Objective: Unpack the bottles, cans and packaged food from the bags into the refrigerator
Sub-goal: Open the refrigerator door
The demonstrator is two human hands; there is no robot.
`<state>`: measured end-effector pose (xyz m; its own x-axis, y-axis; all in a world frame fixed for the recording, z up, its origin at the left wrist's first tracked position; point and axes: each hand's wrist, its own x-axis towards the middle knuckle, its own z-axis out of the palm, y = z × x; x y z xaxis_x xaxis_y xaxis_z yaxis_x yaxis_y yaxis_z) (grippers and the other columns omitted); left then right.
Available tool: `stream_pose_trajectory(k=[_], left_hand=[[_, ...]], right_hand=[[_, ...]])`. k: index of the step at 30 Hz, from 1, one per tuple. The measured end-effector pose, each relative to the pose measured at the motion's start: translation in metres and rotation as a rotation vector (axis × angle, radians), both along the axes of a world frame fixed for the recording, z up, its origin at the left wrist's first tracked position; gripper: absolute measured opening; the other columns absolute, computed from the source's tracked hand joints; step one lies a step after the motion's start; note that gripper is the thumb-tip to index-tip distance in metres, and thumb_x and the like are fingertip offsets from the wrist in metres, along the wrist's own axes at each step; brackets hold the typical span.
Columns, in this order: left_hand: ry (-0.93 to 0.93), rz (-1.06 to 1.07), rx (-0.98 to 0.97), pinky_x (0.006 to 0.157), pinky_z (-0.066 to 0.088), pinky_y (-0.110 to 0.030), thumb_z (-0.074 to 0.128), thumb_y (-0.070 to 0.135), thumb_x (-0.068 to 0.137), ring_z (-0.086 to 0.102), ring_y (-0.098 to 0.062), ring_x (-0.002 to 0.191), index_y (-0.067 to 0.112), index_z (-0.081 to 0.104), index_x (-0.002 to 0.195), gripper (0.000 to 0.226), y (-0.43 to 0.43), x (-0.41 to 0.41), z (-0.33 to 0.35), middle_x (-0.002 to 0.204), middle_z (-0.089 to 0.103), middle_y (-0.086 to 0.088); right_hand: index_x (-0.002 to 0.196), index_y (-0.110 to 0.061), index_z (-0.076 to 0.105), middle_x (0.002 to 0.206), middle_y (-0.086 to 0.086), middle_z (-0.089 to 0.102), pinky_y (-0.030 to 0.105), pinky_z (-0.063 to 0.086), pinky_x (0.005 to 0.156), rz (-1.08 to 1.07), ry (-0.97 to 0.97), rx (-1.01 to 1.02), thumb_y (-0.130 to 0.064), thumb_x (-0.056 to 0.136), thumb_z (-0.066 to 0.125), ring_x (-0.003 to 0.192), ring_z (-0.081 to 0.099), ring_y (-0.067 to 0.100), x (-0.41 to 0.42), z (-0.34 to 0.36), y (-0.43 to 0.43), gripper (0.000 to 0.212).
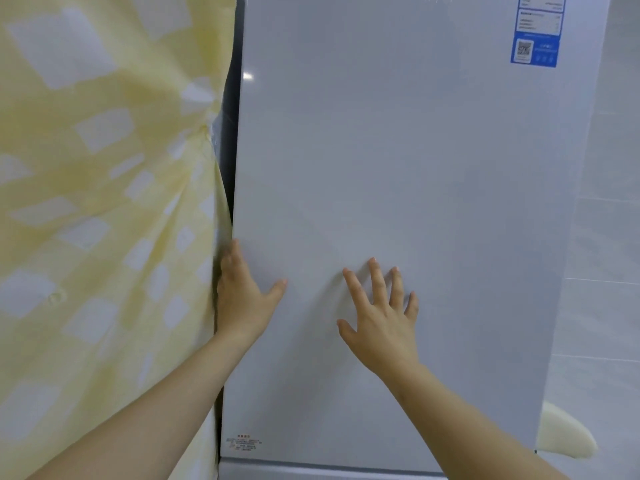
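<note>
The glossy white refrigerator door (pixel 398 168) fills the view and stands closed, hiding the inside. A blue printed label (pixel 535 50) sits at its upper right corner, and a pale yellow cloth with white squares (pixel 104 202) hangs just beside its left edge. The right hand (pixel 384 323) lies flat on the door face with fingers spread. The left hand (pixel 242 299) rests at the door's left edge, thumb out on the face, but most fingers are hidden at the gap, so I cannot tell whether they hook round it.
</note>
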<state>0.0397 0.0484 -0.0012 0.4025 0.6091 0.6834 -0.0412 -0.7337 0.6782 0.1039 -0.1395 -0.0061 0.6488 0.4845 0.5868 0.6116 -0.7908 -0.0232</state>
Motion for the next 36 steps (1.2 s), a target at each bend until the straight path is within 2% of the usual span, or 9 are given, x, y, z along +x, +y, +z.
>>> stream_pose_trajectory(k=[3, 7, 10, 18, 21, 24, 29, 33, 36], left_hand=[[-0.078, -0.103, -0.324, 0.106, 0.036, -0.046, 0.07, 0.038, 0.077, 0.04, -0.027, 0.13, 0.016, 0.024, 0.142, 0.083, 0.012, 0.007, 0.009, 0.143, 0.039, -0.005], [-0.041, -0.092, -0.424, 0.095, 0.046, -0.045, 0.066, 0.03, 0.082, 0.052, -0.03, 0.114, 0.012, 0.043, 0.128, 0.055, 0.014, 0.003, 0.011, 0.129, 0.051, -0.007], [0.02, -0.121, -0.467, 0.095, 0.047, -0.048, 0.063, 0.032, 0.086, 0.053, -0.032, 0.113, 0.011, 0.041, 0.132, 0.055, 0.017, -0.003, 0.015, 0.131, 0.05, -0.008], [0.158, -0.077, -0.411, 0.097, 0.045, -0.048, 0.058, 0.038, 0.088, 0.05, -0.034, 0.115, 0.008, 0.039, 0.13, 0.055, 0.011, -0.017, 0.019, 0.131, 0.047, -0.012], [0.105, -0.035, -0.452, 0.093, 0.047, -0.048, 0.058, 0.037, 0.088, 0.053, -0.034, 0.11, 0.007, 0.041, 0.128, 0.053, 0.001, -0.027, 0.018, 0.127, 0.049, -0.012], [0.019, 0.011, -0.39, 0.091, 0.048, -0.046, 0.059, 0.036, 0.085, 0.056, -0.034, 0.107, 0.006, 0.046, 0.125, 0.052, -0.013, -0.044, 0.006, 0.124, 0.054, -0.012], [-0.087, 0.024, -0.297, 0.091, 0.048, -0.047, 0.05, 0.056, 0.063, 0.059, -0.032, 0.103, 0.009, 0.055, 0.116, 0.071, -0.051, -0.089, -0.005, 0.116, 0.059, -0.01], [-0.134, 0.051, -0.269, 0.082, 0.048, -0.038, 0.044, 0.042, 0.065, 0.059, -0.029, 0.092, 0.015, 0.059, 0.102, 0.048, -0.093, -0.129, -0.008, 0.106, 0.063, -0.009], [-0.211, 0.03, -0.263, 0.075, 0.044, -0.032, 0.043, 0.036, 0.067, 0.059, -0.024, 0.089, 0.019, 0.061, 0.104, 0.045, -0.133, -0.159, -0.013, 0.102, 0.064, -0.005]], right_hand=[[0.145, -0.04, -0.014, 0.153, -0.002, -0.028, 0.056, -0.005, 0.113, 0.004, 0.003, -0.001, -0.045, 0.094, 0.04, 0.14, -0.026, 0.032, -0.001, 0.0, -0.002, 0.075], [0.147, -0.038, -0.01, 0.155, -0.003, -0.024, 0.056, -0.005, 0.113, 0.027, 0.013, 0.03, -0.042, 0.094, 0.043, 0.141, -0.023, 0.031, -0.004, -0.001, -0.002, 0.075], [0.146, -0.037, -0.01, 0.155, -0.004, -0.022, 0.055, -0.003, 0.113, 0.037, 0.022, 0.015, -0.042, 0.094, 0.041, 0.142, -0.02, 0.03, -0.009, -0.005, -0.001, 0.074], [0.147, -0.035, -0.012, 0.156, -0.006, -0.016, 0.055, -0.001, 0.114, 0.051, 0.105, -0.005, -0.041, 0.094, 0.043, 0.143, -0.016, 0.028, -0.019, -0.016, -0.016, 0.076], [0.147, -0.034, -0.007, 0.156, -0.006, -0.016, 0.053, 0.0, 0.114, 0.061, 0.112, -0.005, -0.041, 0.094, 0.043, 0.144, -0.014, 0.028, -0.027, -0.017, -0.028, 0.074], [0.148, -0.034, -0.004, 0.156, -0.005, -0.015, 0.051, 0.0, 0.115, 0.089, 0.108, 0.016, -0.04, 0.094, 0.044, 0.144, -0.012, 0.026, -0.042, -0.017, -0.04, 0.072], [0.148, -0.034, -0.002, 0.158, -0.003, -0.01, 0.046, 0.005, 0.116, 0.148, 0.145, 0.051, -0.039, 0.094, 0.045, 0.145, -0.007, 0.025, -0.074, -0.023, -0.07, 0.072], [0.148, -0.031, 0.005, 0.158, -0.003, -0.002, 0.041, 0.01, 0.115, 0.24, 0.214, 0.132, -0.037, 0.093, 0.047, 0.145, 0.002, 0.021, -0.104, -0.032, -0.101, 0.069], [0.145, -0.027, 0.024, 0.155, -0.004, 0.017, 0.035, 0.016, 0.113, 0.352, 0.262, 0.28, -0.033, 0.092, 0.049, 0.141, 0.016, 0.016, -0.13, -0.039, -0.124, 0.059]])
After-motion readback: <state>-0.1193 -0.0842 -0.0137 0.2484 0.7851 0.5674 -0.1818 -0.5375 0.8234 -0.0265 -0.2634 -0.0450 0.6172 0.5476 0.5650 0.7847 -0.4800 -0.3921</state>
